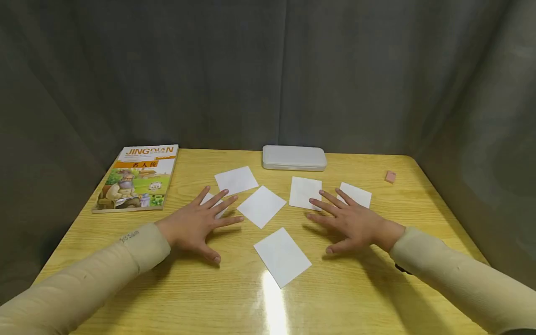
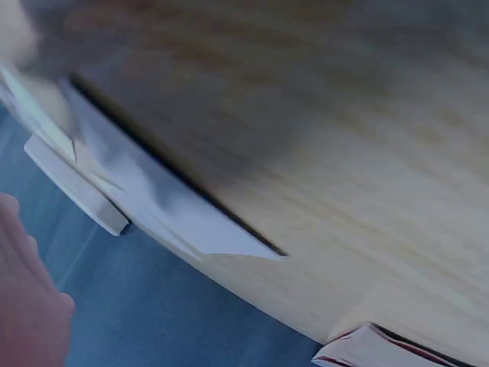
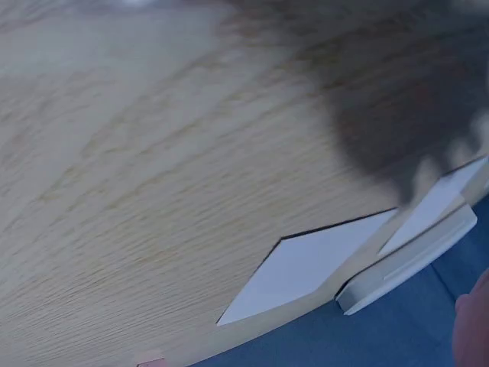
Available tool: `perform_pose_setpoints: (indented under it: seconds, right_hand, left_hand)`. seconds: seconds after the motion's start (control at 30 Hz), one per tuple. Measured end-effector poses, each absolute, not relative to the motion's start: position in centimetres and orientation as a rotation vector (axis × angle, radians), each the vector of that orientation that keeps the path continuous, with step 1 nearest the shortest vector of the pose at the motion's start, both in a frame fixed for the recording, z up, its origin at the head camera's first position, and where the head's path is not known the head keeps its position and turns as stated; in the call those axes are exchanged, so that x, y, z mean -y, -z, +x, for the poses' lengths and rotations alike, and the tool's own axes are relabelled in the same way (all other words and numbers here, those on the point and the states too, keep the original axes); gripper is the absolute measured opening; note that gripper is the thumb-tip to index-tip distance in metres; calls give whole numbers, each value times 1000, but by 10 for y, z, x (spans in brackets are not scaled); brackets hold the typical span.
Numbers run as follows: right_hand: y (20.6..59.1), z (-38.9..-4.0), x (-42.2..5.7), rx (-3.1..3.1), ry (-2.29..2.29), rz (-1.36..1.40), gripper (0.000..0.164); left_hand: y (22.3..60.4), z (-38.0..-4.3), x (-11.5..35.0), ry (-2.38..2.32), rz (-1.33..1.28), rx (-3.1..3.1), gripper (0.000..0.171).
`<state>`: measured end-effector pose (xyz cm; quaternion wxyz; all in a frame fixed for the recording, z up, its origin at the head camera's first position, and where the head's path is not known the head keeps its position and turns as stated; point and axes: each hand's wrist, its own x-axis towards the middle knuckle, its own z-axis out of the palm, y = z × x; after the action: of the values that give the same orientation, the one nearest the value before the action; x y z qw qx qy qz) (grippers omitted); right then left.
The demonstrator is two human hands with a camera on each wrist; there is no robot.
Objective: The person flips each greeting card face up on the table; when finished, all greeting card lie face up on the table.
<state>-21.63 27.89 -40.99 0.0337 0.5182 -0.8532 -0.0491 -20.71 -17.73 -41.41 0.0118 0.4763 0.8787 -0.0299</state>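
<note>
Several white cards lie apart on the wooden table. My left hand (image 1: 197, 225), fingers spread, is held over a partly covered card (image 1: 219, 211). Beyond it is another card (image 1: 236, 180), and a turned card (image 1: 261, 206) lies to the right of its fingertips. My right hand (image 1: 353, 223), also spread and holding nothing, has its fingers over the edges of two cards, one upright (image 1: 304, 191) and one farther right (image 1: 360, 195). Between the hands, closer to me, sits one more card (image 1: 282, 257). In the wrist views, shadows lie on the table under both hands.
A white pencil case (image 1: 294, 158) stands at the table's back edge. At the left lies a book (image 1: 140, 179) with an illustrated cover. A small pink eraser-like block (image 1: 390, 177) is at the back right. Grey curtains (image 1: 209, 74) enclose the table (image 1: 201, 298).
</note>
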Motion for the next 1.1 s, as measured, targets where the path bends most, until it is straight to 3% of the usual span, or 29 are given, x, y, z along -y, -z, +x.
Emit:
perform_pose_setpoints:
  seconds: [0.27, 0.67, 1.1]
  right_hand:
    - [395, -224, -284, 2779, -95, 1387, 87]
    - [365, -239, -324, 3009, -777, 792, 76]
    - [373, -246, -379, 2959, -1560, 221, 75]
  left_hand:
    - [396, -235, 156, -46, 1484, -2806, 105]
    - [380, -274, 100, -284, 1284, -2799, 94]
    - [363, -292, 14, -415, 1311, -2738, 86]
